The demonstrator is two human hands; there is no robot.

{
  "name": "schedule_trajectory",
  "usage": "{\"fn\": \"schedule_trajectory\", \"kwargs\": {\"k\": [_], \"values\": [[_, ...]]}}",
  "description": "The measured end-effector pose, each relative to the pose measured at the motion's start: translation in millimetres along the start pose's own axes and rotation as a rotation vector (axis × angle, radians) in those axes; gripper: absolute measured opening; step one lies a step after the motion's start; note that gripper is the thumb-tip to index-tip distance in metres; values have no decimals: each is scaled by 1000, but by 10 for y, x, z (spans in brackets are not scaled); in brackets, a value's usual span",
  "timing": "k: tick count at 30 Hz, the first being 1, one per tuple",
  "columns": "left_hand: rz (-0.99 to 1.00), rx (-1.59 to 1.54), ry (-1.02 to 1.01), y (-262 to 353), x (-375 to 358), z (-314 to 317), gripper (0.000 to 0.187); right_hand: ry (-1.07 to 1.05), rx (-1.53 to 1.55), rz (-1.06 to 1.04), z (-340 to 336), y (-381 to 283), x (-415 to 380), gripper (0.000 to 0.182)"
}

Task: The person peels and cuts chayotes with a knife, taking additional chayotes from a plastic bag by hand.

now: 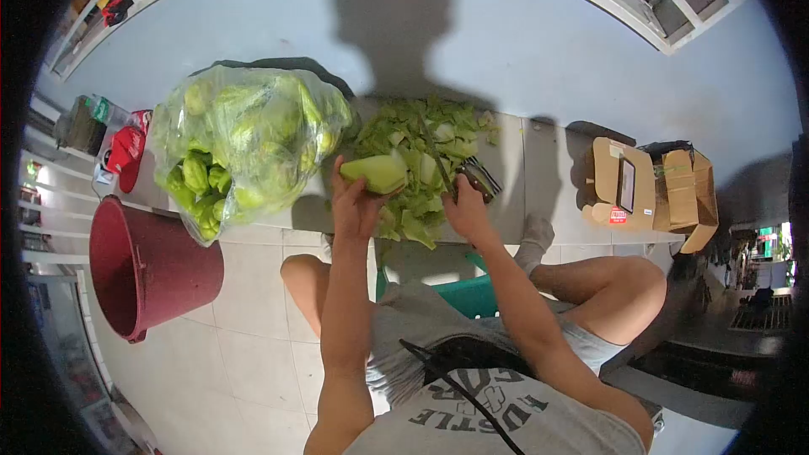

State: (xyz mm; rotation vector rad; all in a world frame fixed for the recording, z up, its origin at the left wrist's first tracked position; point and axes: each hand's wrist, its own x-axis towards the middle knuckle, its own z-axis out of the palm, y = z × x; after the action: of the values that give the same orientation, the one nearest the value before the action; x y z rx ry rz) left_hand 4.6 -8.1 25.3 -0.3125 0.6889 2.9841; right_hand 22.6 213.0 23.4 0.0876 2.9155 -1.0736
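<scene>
My left hand is closed round a pale green chayote, which looks peeled and lies sideways in the fingers. A knife is in my right hand, its long dark blade slanting up and left, apart from the chayote. Beneath and beyond both hands spreads a heap of green peelings on the ledge. Left of the heap stands a big clear plastic bag full of chayotes, with several whole green ones showing at its opening.
A dark red bucket is tipped toward me at the left. Cardboard boxes sit on the ledge at right, a red cap at far left. A green plastic basket or stool is between my legs. The pale wall rises behind.
</scene>
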Motion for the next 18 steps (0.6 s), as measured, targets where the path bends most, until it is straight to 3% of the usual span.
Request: {"fn": "schedule_trajectory", "kwargs": {"k": [5, 8, 12, 17, 18], "values": [[12, 65, -126, -22, -28, 45, 71, -47, 157, 3, -113, -182, -158, 43], [56, 132, -200, -35, -30, 35, 75, -134, 343, 177, -31, -128, -159, 49], [66, 131, -277, -15, -14, 40, 78, -12, 396, 105, 19, -104, -105, 45], [74, 163, -233, -91, -2, 76, 76, -5, 412, 106, -118, -508, -189, 43], [71, 158, -204, -111, 3, 78, 73, -23, 430, 107, -162, -629, -204, 55]]}}
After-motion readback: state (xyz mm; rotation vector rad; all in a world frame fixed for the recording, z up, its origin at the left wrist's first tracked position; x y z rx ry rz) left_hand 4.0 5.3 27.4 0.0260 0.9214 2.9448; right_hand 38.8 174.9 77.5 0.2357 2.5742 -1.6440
